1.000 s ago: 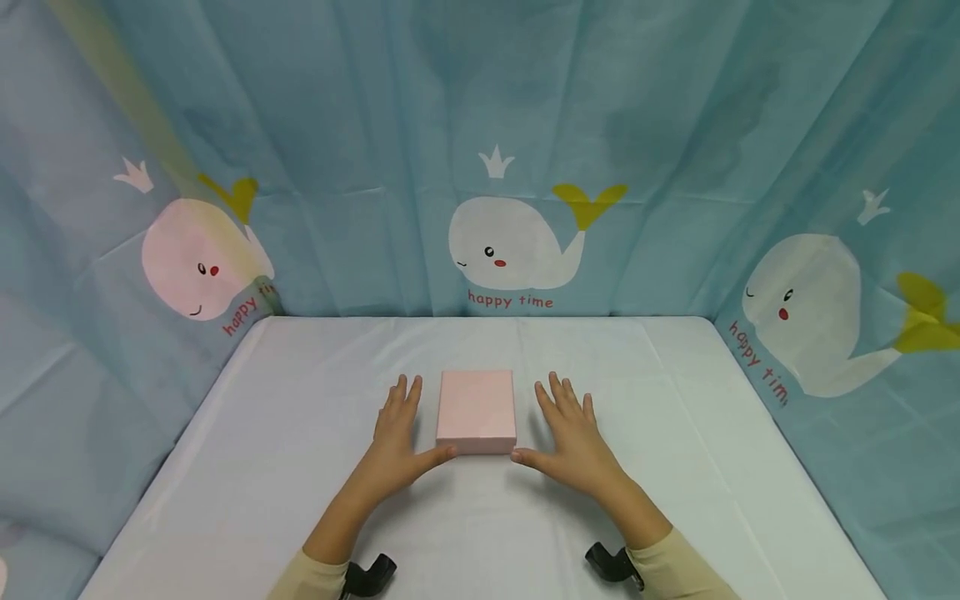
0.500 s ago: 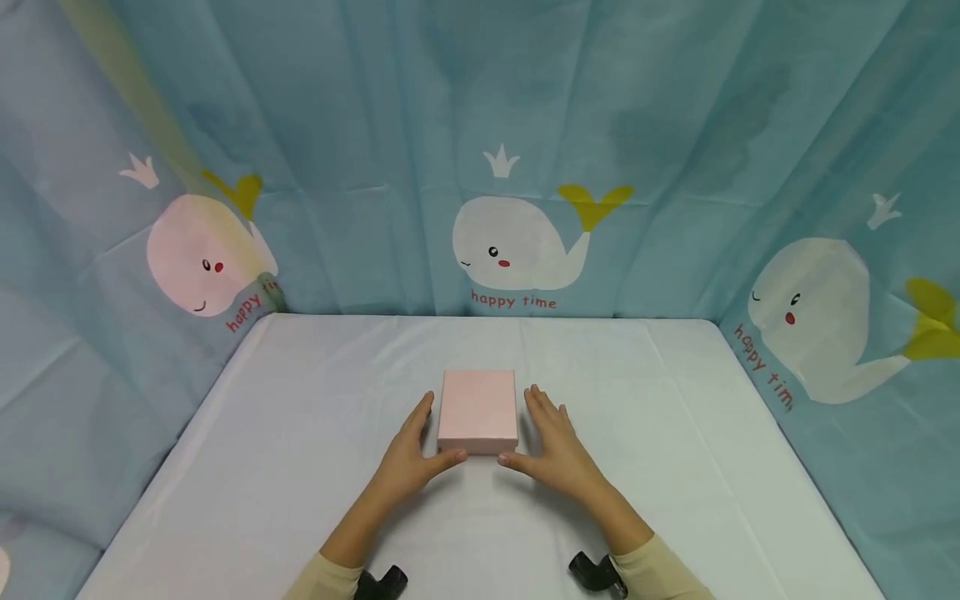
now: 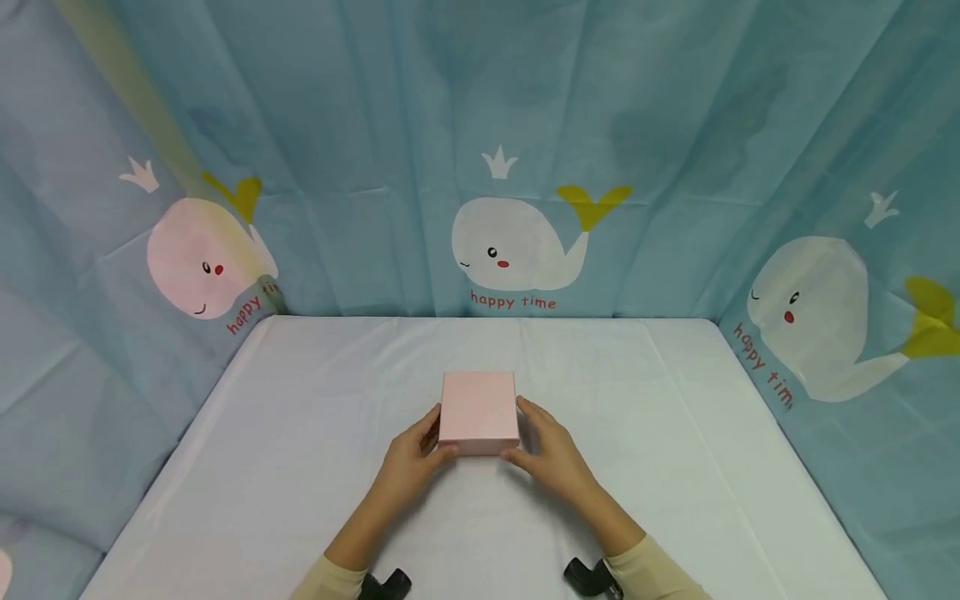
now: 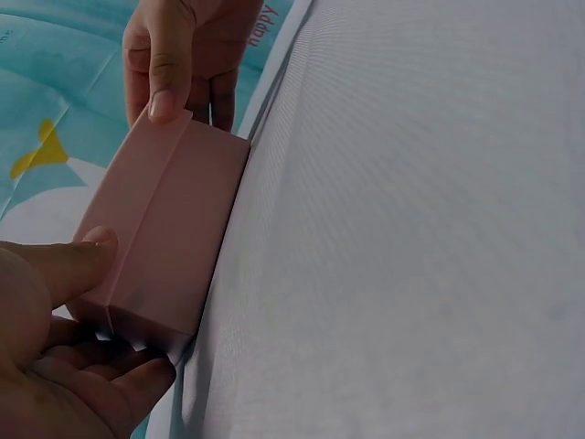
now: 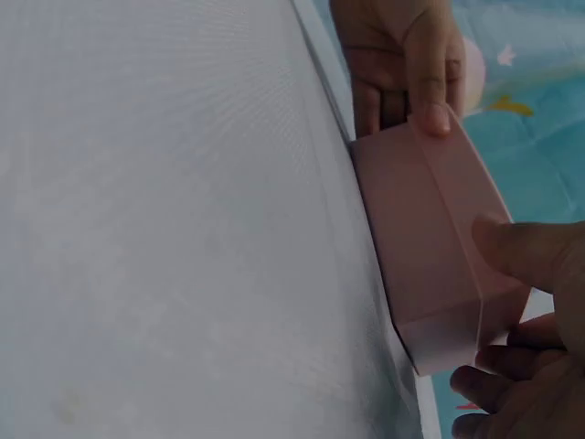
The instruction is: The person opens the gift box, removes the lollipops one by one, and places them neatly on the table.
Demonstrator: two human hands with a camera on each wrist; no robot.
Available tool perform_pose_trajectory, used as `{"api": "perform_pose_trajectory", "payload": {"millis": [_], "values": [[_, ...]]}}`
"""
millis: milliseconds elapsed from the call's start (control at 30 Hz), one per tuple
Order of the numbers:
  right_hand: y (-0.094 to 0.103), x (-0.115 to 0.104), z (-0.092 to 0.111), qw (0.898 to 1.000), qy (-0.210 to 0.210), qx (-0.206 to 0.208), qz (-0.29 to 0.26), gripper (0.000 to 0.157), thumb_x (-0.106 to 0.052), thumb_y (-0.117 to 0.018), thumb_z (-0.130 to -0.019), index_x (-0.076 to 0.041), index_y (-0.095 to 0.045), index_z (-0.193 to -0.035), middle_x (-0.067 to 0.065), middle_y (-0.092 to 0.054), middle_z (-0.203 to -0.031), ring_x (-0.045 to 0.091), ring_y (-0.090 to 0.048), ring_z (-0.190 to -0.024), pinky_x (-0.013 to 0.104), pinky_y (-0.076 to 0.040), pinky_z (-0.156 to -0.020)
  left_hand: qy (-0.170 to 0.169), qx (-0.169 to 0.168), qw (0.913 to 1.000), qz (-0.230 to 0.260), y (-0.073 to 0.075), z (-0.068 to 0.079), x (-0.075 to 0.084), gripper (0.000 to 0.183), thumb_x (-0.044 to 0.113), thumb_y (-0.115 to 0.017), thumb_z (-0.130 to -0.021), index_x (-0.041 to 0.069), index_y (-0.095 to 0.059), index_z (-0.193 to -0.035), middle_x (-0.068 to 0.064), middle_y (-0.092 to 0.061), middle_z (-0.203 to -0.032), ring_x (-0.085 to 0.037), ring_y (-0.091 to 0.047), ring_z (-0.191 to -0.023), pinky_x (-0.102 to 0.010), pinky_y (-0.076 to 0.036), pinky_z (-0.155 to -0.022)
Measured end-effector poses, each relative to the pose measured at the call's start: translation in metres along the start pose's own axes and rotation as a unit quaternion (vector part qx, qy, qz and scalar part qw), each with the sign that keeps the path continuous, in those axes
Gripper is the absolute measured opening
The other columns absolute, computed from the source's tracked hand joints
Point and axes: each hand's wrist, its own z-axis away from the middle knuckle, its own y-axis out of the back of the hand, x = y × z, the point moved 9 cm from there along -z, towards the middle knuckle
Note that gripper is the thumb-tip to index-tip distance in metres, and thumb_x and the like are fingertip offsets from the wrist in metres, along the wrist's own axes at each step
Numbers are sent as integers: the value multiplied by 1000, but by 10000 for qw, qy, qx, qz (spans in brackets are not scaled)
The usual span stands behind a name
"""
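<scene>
A square pink box with a lid (image 3: 477, 407) sits on the white-covered table. The person's left hand (image 3: 405, 463) grips its left side, thumb on the front face and fingers along the side. Opposite it, the right hand (image 3: 558, 465) holds the right side in the same way. In the left wrist view, the left thumb (image 4: 91, 261) lies across the seam between lid (image 4: 128, 201) and base (image 4: 183, 229). In the right wrist view, the right thumb (image 5: 512, 247) presses on the lid's front, and the fingers (image 5: 512, 361) bend around the box's side.
White cloth covers the table (image 3: 300, 400). Blue curtains (image 3: 360, 167) printed with whales hang at the back and both sides. A black wrist camera (image 3: 386, 585) sits at the left wrist, another black camera (image 3: 588, 577) at the right wrist.
Both hands have moved inward from either side of the box, their spread fingers closing onto its sides and the thumbs onto its front. The box stays in place.
</scene>
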Motion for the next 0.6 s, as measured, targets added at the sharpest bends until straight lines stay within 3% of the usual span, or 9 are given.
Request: {"api": "perform_pose_trajectory", "payload": {"millis": [267,500,600], "values": [[0,-2,-1,9988,35,259,-425,79,-19,-84,-86,-5,-44,-154,9,-55,-151,28,-49,-143,49,-41,-118,-107,68,9998,132,-1,0,0,81,17,-77,-92,-1,-32,-158,-16,-39,-160,-26,-45,-144,-26,-44,-111],[-1,-1,-1,9964,45,227,-819,77,-13,-82,-88,-6,-44,-155,10,-50,-155,25,-52,-140,35,-46,-114,-278,145,9993,219,-2,0,2,79,13,-77,-92,-3,-33,-156,-18,-40,-159,-29,-46,-142,-27,-46,-110],[0,-2,-1,9943,160,274,-1018,77,-8,-82,-87,-3,-43,-154,14,-48,-156,29,-54,-138,35,-47,-112,-314,181,9992,176,-2,0,4,79,12,-77,-92,-3,-34,-156,-20,-40,-158,-31,-47,-142,-28,-47,-109]]}}
